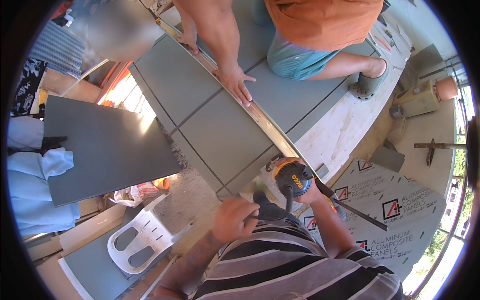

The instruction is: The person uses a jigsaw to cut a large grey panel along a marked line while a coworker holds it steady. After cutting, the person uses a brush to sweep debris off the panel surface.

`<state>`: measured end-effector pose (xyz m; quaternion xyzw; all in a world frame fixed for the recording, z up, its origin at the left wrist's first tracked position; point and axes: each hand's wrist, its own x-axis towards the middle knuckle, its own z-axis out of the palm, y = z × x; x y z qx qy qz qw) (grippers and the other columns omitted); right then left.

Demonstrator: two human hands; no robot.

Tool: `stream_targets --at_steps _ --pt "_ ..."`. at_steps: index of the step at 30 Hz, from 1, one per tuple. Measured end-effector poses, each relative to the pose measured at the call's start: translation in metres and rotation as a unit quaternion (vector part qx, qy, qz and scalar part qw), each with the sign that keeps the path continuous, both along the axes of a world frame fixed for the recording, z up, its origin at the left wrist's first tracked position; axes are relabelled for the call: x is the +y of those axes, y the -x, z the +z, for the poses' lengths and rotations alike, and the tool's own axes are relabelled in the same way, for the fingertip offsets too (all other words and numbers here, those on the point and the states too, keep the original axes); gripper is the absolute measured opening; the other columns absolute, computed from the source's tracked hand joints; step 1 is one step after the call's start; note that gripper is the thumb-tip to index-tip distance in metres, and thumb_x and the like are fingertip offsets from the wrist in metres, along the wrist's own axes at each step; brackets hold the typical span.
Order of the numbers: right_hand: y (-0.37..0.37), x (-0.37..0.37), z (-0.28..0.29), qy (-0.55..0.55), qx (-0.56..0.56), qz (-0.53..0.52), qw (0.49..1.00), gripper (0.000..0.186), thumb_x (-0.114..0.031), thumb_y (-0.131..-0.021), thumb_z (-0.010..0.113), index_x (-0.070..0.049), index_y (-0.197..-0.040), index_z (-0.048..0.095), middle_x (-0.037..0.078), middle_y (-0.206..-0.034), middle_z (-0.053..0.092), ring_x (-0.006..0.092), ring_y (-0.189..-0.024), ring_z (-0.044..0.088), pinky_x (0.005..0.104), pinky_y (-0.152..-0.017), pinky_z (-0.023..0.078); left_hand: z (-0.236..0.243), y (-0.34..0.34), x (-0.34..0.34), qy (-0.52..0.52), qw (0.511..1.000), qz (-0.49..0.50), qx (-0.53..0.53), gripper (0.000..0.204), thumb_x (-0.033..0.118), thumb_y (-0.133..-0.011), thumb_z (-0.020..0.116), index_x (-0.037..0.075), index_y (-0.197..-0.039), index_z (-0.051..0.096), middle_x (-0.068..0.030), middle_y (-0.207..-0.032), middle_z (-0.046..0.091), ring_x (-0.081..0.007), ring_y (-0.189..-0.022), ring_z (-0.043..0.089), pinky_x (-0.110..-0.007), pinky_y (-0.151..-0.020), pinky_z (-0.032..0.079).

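Note:
My right hand (311,191) is wrapped round a black and yellow trim router (293,179). The tool sits at the near end of a grey panel (220,135), beside a long metal straightedge (272,131). From the router a dark power cord (289,199) loops toward my left hand (235,219), which is closed in front of my waist and appears to pinch the cord. A co-worker kneeling on the panel presses the straightedge with one hand (235,82), the other hand (189,41) farther along it. Dark grooves cross the panel. The router's bit is hidden.
A loose dark grey panel (105,150) lies at the left, near a white plastic chair (137,235). Printed composite sheets (390,210) cover the right side, with a dark bar (360,215) close to my right forearm. The co-worker's clog (369,82) rests near the panel's far right edge.

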<state>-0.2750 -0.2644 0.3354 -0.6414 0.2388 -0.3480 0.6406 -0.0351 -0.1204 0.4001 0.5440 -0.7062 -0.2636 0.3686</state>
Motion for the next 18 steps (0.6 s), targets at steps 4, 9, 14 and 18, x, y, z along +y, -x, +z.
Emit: stream_targets --at_steps 4,9,14,18 --pt "0.007 -0.002 -0.004 -0.009 0.014 0.006 1.0 0.08 -0.011 -0.066 0.093 -0.005 -0.137 0.056 0.014 -0.136 0.061 0.0278 -0.127 0.06 0.0412 -0.109 0.045 0.015 -0.007 -0.012 -0.072 0.996 -0.047 0.032 0.031 0.014 -0.08 0.079 0.005 -0.108 0.069 -0.0098 -0.092 0.067 -0.0304 -0.084 0.066 -0.041 -0.075 0.052" --pt "0.006 0.006 -0.013 0.036 0.033 -0.033 0.998 0.083 -0.01 -0.067 0.093 -0.005 -0.139 0.051 0.015 -0.138 0.058 0.028 -0.128 0.058 0.0411 -0.109 0.045 0.052 0.019 -0.038 -0.094 0.982 0.043 0.158 0.044 0.024 -0.084 0.081 0.001 -0.119 0.066 -0.0164 -0.103 0.067 -0.035 -0.096 0.066 -0.043 -0.086 0.052" --pt "0.002 0.002 -0.017 -0.076 -0.03 -0.02 0.996 0.077 -0.018 -0.07 0.089 -0.004 -0.136 0.053 0.014 -0.13 0.061 0.0277 -0.121 0.061 0.0404 -0.104 0.047 0.097 0.075 -0.09 -0.056 0.998 0.036 -0.013 0.054 0.025 -0.081 0.08 -0.003 -0.124 0.063 -0.0199 -0.119 0.064 -0.037 -0.104 0.064 -0.045 -0.091 0.053" --pt "-0.008 0.002 -0.016 0.0 0.055 -0.084 0.995 0.071 -0.02 -0.068 0.088 -0.003 -0.13 0.057 0.015 -0.121 0.064 0.0296 -0.112 0.064 0.0407 -0.098 0.05 0.111 0.098 -0.092 -0.081 0.984 0.012 -0.157 0.063 0.028 -0.08 0.081 -0.006 -0.129 0.059 -0.0226 -0.126 0.06 -0.0397 -0.114 0.06 -0.048 -0.097 0.05"
